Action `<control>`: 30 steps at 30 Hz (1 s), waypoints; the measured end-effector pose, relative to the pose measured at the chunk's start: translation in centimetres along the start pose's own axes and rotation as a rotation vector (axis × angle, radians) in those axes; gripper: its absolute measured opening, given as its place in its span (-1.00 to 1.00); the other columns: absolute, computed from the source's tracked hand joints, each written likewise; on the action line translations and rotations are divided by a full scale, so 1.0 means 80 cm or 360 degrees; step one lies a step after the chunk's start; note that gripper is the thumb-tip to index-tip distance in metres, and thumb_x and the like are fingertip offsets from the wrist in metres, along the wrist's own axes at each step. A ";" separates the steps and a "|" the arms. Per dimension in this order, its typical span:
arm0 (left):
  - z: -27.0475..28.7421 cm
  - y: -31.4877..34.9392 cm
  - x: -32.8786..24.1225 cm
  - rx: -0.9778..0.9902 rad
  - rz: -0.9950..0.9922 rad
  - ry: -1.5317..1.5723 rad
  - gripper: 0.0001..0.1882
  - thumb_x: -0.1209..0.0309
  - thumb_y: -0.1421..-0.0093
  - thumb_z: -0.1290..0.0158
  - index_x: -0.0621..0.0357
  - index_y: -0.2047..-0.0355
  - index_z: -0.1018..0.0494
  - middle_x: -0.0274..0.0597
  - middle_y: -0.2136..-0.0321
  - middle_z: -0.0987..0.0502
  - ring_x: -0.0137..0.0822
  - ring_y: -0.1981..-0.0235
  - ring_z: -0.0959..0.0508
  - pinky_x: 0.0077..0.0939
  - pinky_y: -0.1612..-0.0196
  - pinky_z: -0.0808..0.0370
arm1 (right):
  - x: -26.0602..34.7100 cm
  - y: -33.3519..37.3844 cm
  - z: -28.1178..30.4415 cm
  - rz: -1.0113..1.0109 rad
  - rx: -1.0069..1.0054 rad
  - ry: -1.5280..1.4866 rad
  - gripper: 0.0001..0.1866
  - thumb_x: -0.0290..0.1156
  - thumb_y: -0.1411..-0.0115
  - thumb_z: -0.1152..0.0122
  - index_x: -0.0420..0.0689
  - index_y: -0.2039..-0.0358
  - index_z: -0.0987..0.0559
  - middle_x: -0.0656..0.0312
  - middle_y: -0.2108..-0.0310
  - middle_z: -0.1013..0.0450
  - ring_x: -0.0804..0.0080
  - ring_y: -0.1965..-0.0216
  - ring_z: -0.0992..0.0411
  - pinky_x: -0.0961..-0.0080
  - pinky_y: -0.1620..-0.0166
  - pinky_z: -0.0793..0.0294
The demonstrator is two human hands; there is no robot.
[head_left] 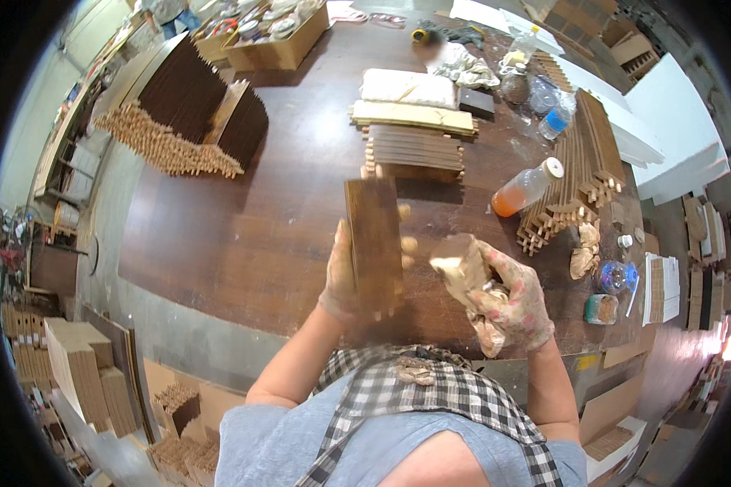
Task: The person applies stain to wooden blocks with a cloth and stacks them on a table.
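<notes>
Checked apron (414,390) at my chest; above it, left hand (341,280), fingers (408,243) wrapped round an upright dark wooden panel (374,243). Right hand (508,296) (gloved, stained) grips a pale sanding block (459,264) just beside it, over the tabletop (244,243).

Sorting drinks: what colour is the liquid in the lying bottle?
Orange, in the lying bottle with a white cap; head view shows it.

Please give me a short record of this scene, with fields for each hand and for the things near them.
left hand: holds a dark wooden slat panel upright
right hand: gloved, grips a stained rag beside the panel
worktable: dark brown wood
behind the panel: stack of slat pieces
right of the panel: bottle of orange liquid, lying down
</notes>
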State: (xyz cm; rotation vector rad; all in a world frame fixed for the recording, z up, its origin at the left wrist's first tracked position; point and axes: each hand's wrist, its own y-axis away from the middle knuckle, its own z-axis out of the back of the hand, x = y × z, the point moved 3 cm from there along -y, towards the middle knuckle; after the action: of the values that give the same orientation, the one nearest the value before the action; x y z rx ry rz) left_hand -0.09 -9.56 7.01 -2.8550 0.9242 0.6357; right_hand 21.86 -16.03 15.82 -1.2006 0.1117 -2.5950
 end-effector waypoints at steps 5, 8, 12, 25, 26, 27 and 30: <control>0.005 0.016 0.027 -0.0171 -0.0009 -0.0359 -0.17 -0.30 -0.25 0.18 0.13 -0.26 -0.19 -0.06 0.11 -0.55 -0.38 0.28 -0.59 -0.55 0.38 -0.58 | 0.009 -0.042 0.001 -0.0229 -0.0203 -0.0274 -0.38 -0.36 -0.06 -0.31 -0.30 -0.13 -0.41 0.07 0.13 -0.54 0.41 0.14 -0.52 0.45 0.09 -0.54; -0.002 0.014 0.027 0.0018 -0.0173 -0.0607 -0.17 -0.19 -0.27 0.06 0.13 -0.33 -0.10 -0.23 -0.08 -0.43 -0.44 0.01 -0.46 -0.52 0.03 -0.47 | 0.014 -0.049 -0.003 -0.0378 -0.0169 -0.0682 -0.40 -0.40 -0.08 -0.29 -0.33 -0.14 -0.40 0.13 0.13 -0.54 0.52 0.13 -0.49 0.50 0.10 -0.53; -0.031 0.009 0.024 0.0076 -0.0226 -0.0615 -0.23 -0.05 -0.32 0.04 0.12 -0.37 -0.04 -0.31 -0.25 -0.24 -0.42 -0.21 -0.26 -0.48 -0.22 -0.24 | 0.028 -0.050 -0.017 -0.0398 -0.0010 -0.0825 -0.34 -0.37 -0.07 -0.35 -0.37 -0.16 -0.37 0.11 0.06 -0.51 0.49 0.07 -0.46 0.52 -0.02 -0.45; 0.027 0.004 0.035 0.0058 0.0245 0.0029 -0.15 -0.29 -0.30 0.31 0.18 -0.30 -0.13 -0.01 -0.07 -0.45 -0.20 -0.01 -0.52 -0.29 -0.05 -0.49 | -0.015 -0.052 0.011 -0.0066 -0.0757 -0.0285 -0.34 -0.31 -0.12 -0.31 -0.39 -0.16 -0.32 -0.02 0.14 -0.52 0.35 0.23 -0.56 0.48 0.22 -0.62; 0.026 0.001 0.037 0.0017 0.0244 0.0122 -0.15 -0.29 -0.30 0.33 0.18 -0.29 -0.13 0.00 -0.08 -0.43 -0.17 -0.03 -0.51 -0.25 -0.06 -0.49 | -0.002 -0.052 0.011 0.0117 -0.0866 -0.0044 -0.31 -0.26 -0.10 -0.32 -0.41 -0.14 -0.32 -0.07 0.17 -0.51 0.27 0.26 -0.58 0.47 0.25 -0.64; 0.014 -0.003 0.041 0.0187 0.0272 0.0400 -0.17 -0.27 -0.31 0.33 0.17 -0.31 -0.11 0.01 -0.12 -0.38 -0.15 -0.07 -0.47 -0.22 -0.10 -0.47 | 0.014 -0.051 -0.001 0.0445 -0.0976 0.0116 -0.29 -0.22 -0.08 -0.34 -0.42 -0.12 -0.33 -0.06 0.22 -0.52 0.22 0.30 -0.59 0.48 0.27 -0.65; -0.011 -0.012 0.056 0.0420 0.0241 0.0358 -0.27 -0.15 -0.35 0.26 0.12 -0.31 -0.07 -0.02 -0.19 -0.28 -0.13 -0.16 -0.37 -0.19 -0.21 -0.38 | 0.039 -0.051 -0.059 0.0728 -0.0688 -0.0047 -0.54 -0.17 -0.12 -0.26 -0.23 0.08 -0.48 0.08 0.29 -0.50 0.30 0.39 -0.50 0.32 0.28 -0.52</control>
State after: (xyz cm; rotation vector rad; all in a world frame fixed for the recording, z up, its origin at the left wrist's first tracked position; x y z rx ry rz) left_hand 4.02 -11.39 5.93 -2.6732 1.1674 0.1843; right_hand 15.44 -13.21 15.79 -1.1702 0.8697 -2.2037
